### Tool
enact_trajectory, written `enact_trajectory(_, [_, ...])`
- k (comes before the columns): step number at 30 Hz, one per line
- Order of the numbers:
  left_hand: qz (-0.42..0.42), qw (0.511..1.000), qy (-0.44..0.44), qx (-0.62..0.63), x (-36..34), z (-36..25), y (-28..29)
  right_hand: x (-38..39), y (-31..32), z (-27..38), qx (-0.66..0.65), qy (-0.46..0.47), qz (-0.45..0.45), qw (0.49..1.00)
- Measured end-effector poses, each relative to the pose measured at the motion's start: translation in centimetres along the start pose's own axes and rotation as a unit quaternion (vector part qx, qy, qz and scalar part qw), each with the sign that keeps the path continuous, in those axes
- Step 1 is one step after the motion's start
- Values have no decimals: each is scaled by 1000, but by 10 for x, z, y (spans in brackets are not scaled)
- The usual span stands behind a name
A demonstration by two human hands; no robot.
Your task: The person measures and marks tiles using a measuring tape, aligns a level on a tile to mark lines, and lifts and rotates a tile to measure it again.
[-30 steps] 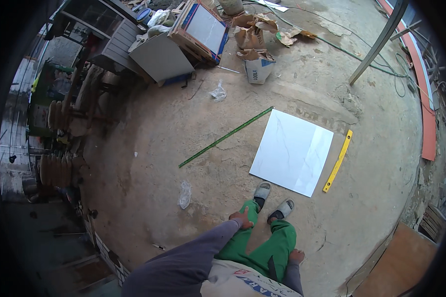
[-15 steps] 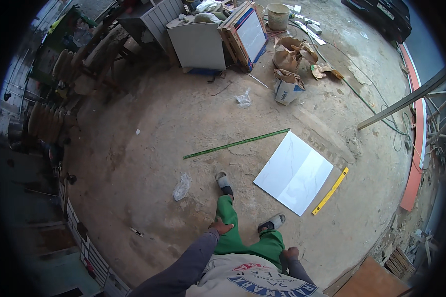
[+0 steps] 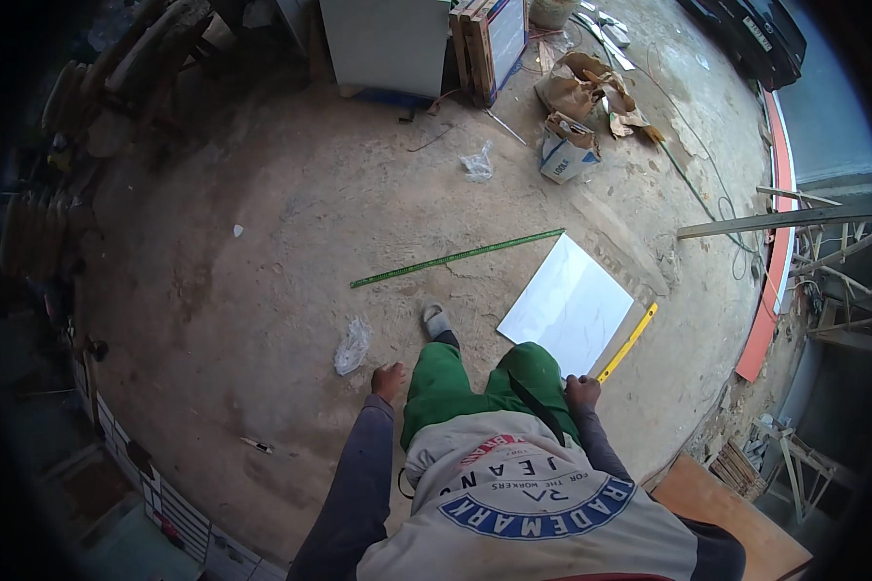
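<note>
Have left hand (image 3: 389, 382) curled into a fist beside the green trousers (image 3: 438, 385), right hand (image 3: 582, 391) likewise. See the white tile (image 3: 572, 302) flat on the floor (image 3: 252, 320), between green strip (image 3: 455, 259) and yellow level (image 3: 629, 342).

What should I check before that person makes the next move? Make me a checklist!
1. Person's bare left hand free: ok, nothing shows in it.
2. Person's bare right hand off the square white marbled tile: cannot tell; they overlap in this view.
3. Tile lying flat on the floor: ok, it looks flat.
4. Whole tile in sight: not ok; the green cloth trousers hide part of it.
5. Long yellow spirit level off the tile: ok, it lies beside it.
6. Crumpled clear plastic bag away from the tile: ok.
</note>
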State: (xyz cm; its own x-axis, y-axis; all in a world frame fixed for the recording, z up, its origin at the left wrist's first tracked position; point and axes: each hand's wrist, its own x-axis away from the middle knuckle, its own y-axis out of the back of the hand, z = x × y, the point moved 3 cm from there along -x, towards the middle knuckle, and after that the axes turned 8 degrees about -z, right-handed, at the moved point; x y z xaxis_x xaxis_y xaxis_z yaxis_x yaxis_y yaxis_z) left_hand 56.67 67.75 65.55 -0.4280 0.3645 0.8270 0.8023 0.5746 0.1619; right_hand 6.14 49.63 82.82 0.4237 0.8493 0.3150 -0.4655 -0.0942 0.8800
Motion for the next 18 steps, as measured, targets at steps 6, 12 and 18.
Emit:
enact_trajectory(6, [-33,985,0,-170,7,17,27,-18,-41,76,41,20,106,993])
enact_trajectory(12, [-121,980,87,-133,-5,-9,24,-81,-124,26,102,38,111,988])
enact_trajectory(18, [-38,972,-115,-200,-66,-83,32,-130,-181,82,173,44,153,972])
